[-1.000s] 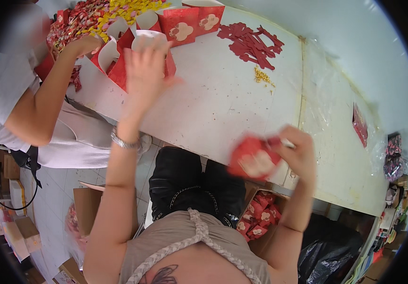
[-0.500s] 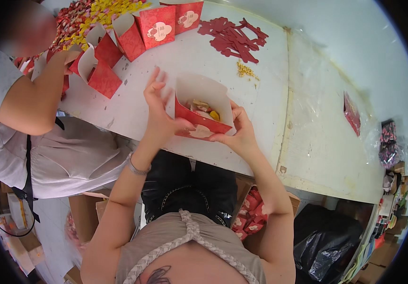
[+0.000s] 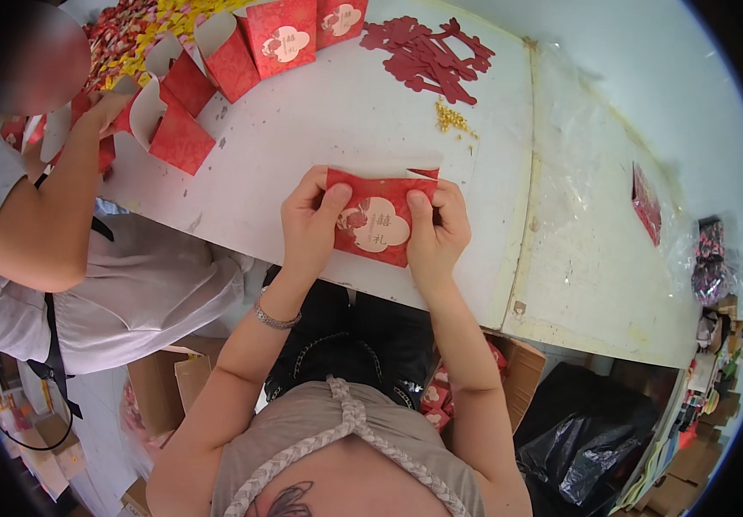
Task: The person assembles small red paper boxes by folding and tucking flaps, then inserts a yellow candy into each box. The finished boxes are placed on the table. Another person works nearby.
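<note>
Between my two hands is a red paper gift box (image 3: 373, 226) with a pale flower-shaped label on its front. My left hand (image 3: 311, 215) grips its upper left corner, thumb on the front and fingers behind. At the upper right corner my right hand (image 3: 436, 226) pinches it the same way. The top edges are drawn nearly together, so the contents are hidden. Beyond the box lie a pile of dark red die-cut strips (image 3: 430, 59) and a small heap of gold fasteners (image 3: 453, 119).
Several open red boxes (image 3: 281, 43) stand in a row at the far left, before heaps of red and yellow wrapped pieces (image 3: 143, 39). A co-worker's arm (image 3: 52, 207) reaches among them. Cartons (image 3: 522, 379) and a black plastic bag (image 3: 591, 431) sit below the table (image 3: 251, 164).
The box was open at the top with wrapped pieces showing inside. Now its front faces me and its top is pressed together. My left hand has closed on its corner.
</note>
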`<state>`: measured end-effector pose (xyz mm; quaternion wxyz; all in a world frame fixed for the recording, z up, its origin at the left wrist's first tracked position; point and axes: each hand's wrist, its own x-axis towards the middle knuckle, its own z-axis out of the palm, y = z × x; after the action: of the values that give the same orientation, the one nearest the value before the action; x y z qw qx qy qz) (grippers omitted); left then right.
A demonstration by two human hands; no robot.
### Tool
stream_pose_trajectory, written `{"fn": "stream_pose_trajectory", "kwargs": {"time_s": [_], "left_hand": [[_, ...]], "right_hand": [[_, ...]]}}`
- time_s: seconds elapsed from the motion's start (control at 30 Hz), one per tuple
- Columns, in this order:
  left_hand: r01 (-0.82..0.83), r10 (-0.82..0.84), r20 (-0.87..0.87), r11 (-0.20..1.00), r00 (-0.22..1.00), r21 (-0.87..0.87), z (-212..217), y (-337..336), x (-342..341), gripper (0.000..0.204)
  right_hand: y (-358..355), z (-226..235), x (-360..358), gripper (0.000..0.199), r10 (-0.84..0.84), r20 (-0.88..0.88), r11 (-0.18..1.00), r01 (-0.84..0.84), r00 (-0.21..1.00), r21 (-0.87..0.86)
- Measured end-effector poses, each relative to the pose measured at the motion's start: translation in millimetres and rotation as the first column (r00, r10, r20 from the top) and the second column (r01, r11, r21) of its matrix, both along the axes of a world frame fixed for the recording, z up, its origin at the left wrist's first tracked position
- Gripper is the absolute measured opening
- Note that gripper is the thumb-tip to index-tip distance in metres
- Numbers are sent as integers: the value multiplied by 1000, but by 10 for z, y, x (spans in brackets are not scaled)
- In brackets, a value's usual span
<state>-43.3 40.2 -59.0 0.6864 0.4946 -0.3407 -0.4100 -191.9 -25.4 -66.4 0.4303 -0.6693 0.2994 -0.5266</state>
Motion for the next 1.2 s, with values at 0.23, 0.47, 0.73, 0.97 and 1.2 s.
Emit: {"fn": "stream_pose_trajectory", "kwargs": {"time_s": [0.23,0.47,0.73,0.97,1.2], "left_hand": [[-357,401,542,914,738,-191,5,-11,-173,22],[-271,267,-107,962,958,-24,-76,237,-250,24],[-7,22,129,993,991,-116,24,61,27,40],[61,-62,-171,998,983,-13,-87,5,231,44],[65,-66,-97,998,993,-20,2,-57,124,35]], "right_hand": [[59,-88,122,19,-3,330,984,-56,944,168],[189,4,239,12,-188,337,951,84,923,299],[45,-125,42,20,-42,448,864,-192,893,465],[104,92,75,15,-5,552,672,-406,834,619],[55,13,79,10,-43,380,824,-182,924,536]]}}
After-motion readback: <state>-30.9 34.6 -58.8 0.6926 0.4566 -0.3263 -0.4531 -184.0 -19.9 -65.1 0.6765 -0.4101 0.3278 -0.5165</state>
